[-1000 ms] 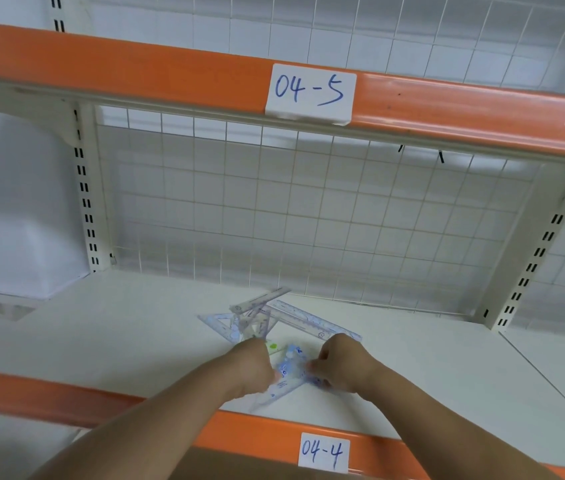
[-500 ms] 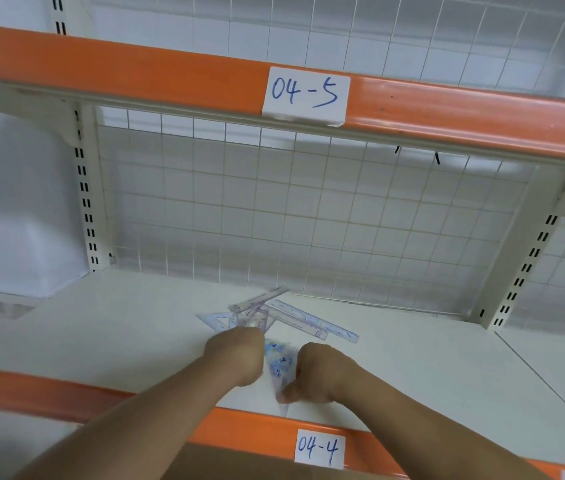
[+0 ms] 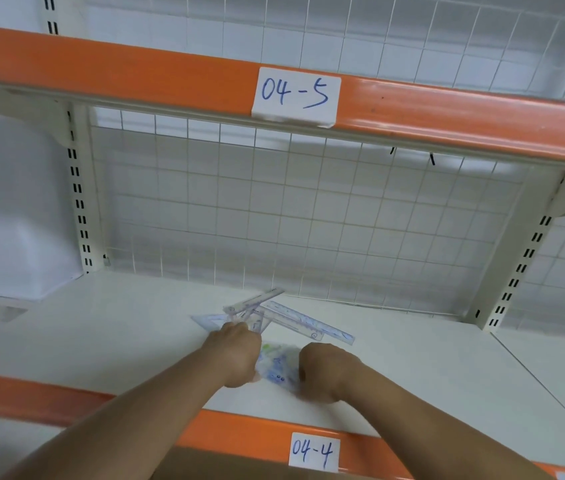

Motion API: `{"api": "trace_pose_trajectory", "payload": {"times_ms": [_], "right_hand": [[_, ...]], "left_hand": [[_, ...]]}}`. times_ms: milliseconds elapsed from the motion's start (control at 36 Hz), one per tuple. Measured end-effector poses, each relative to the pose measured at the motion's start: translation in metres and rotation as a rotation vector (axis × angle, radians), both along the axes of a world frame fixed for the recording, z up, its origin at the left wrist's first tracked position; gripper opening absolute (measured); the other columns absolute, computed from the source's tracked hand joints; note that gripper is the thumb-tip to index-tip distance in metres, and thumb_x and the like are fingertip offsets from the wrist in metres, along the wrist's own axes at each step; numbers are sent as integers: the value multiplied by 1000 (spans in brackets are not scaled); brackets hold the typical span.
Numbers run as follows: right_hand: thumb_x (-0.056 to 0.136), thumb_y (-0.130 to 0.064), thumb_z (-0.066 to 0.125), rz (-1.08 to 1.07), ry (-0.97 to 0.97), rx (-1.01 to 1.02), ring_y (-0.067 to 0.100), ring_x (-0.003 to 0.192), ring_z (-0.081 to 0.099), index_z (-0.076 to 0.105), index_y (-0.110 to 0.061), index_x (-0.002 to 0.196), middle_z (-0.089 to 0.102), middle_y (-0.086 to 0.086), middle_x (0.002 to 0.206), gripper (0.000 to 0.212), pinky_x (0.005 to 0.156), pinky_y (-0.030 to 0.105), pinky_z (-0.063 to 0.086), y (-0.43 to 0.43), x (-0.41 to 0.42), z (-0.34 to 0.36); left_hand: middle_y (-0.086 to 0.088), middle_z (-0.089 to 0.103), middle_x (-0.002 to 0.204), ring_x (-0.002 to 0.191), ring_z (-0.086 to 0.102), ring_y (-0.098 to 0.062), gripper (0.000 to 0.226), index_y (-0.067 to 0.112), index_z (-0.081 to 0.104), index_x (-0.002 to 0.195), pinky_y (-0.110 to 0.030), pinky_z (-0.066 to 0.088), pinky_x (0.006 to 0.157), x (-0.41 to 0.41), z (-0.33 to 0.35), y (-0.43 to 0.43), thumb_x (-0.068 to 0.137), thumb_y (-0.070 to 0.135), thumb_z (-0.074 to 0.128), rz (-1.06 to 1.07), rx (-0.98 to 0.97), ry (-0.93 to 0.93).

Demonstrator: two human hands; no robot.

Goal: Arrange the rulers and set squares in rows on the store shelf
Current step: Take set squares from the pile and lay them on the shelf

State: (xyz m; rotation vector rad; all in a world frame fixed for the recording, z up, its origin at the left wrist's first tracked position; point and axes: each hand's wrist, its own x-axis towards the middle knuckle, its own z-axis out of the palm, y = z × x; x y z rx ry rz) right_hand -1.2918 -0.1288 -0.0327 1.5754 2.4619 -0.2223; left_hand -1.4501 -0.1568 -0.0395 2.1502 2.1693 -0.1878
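Labels and mesh on my feed

I see a white label reading "04-5" (image 3: 295, 95) above, another reading "04-4" (image 3: 313, 452) below, a white wire grid panel (image 3: 308, 220) behind, and slotted uprights (image 3: 78, 202) at each side.

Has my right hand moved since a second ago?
Yes. The right hand has pulled back toward the orange front rail, away from the long ruler it was nearly touching.

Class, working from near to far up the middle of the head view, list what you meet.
04-4 label → printed set square held between both hands → heap of clear rulers → wire grid back panel → 04-5 label.
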Motion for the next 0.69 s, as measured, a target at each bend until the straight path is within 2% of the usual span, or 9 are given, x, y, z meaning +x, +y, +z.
{"api": "trace_pose_trajectory", "payload": {"times_ms": [83,139,194,250,333,389,444,611,694], "right_hand": [[86,-21,60,-1,33,-23,24,82,54,61,-11,95,54,3,85,14,74,28,46,8,4,-4],[83,-32,66,-7,71,-40,22,82,54,60,-10,91,53,2,82,24,75,29,47,9,4,-7],[81,-38,68,-3,95,-28,22,78,51,49,-12,72,47,0,69,33,69,26,44,8,3,-9],[82,-37,67,4,97,-23,22,77,48,36,-17,62,41,-2,63,42,66,24,39,8,3,-11],[86,-34,63,39,105,-19,21,80,48,43,-14,69,50,1,74,32,69,25,39,8,5,-11],[90,-31,56,87,116,29,22,89,51,52,-14,92,59,6,102,18,73,27,39,7,7,-11],[93,-30,52,140,110,83,23,99,52,53,-12,112,58,8,118,27,76,28,37,6,10,-11],[95,-29,47,296,47,185,31,109,55,51,-10,125,58,13,121,36,84,35,45,4,13,-9],[95,-32,46,376,5,247,34,106,56,52,-7,120,56,16,118,36,75,33,40,4,13,-9]], "left_hand": [[-10,52,118,109,50,-27,29,12,51,102,-32,40,81,1,-1,0,90,38,60,20,-35,-65],[-8,54,104,96,53,-24,27,14,46,93,-30,38,75,2,-1,0,90,36,61,29,-37,-92],[-3,49,86,86,50,-21,31,14,41,86,-30,37,72,3,-2,-1,89,36,62,43,-37,-111],[3,41,77,84,49,-20,31,14,43,89,-29,38,73,3,-2,-2,89,38,63,58,-47,-131],[0,47,96,104,55,-23,42,10,48,115,-29,41,79,4,2,-3,89,39,62,86,-78,-155],[-4,51,107,106,55,-22,48,8,45,121,-28,42,82,4,3,-5,89,39,63,105,-84,-185],[-6,53,117,107,54,-21,53,9,42,125,-29,43,85,4,2,-7,88,39,65,122,-83,-232],[-6,49,131,116,52,-23,68,14,30,137,-32,45,92,0,-1,-13,86,42,66,138,-111,-316],[-7,42,139,123,47,-24,74,15,26,144,-31,43,97,0,1,-15,87,42,65,112,-119,-287]]}}
